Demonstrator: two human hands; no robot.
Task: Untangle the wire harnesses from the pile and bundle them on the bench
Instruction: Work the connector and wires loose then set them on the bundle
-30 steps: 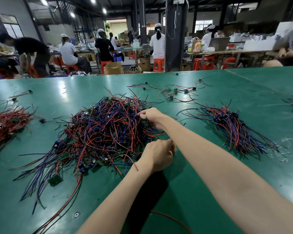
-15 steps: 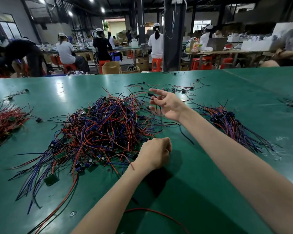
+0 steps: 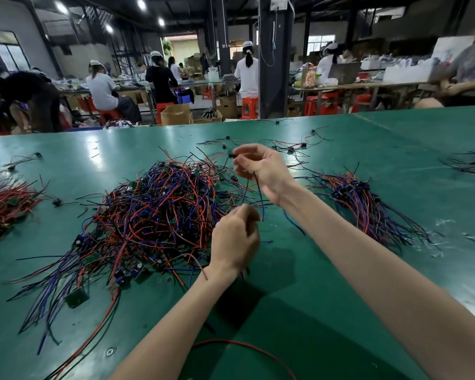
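A big tangled pile of red, blue and black wire harnesses (image 3: 154, 215) with small green boards lies on the green bench (image 3: 340, 311). My right hand (image 3: 263, 171) is raised above the pile's right edge and pinches one harness (image 3: 258, 193) by its small black connector; its blue and black wires hang down from the fingers. My left hand (image 3: 235, 239) sits lower, at the pile's near right edge, fingers curled round wires that run under it. A sorted bundle of harnesses (image 3: 368, 204) lies to the right of my right forearm.
Another red-wired heap (image 3: 3, 207) lies at the left edge. Loose single harnesses (image 3: 288, 146) are scattered at the far middle, more wires (image 3: 472, 163) at the far right. A stray red wire (image 3: 244, 349) curves near the front edge. People work at benches behind.
My right hand has lifted out of the pile, drawing one harness up, and now pinches its connector. My left hand has risen slightly from the bench.
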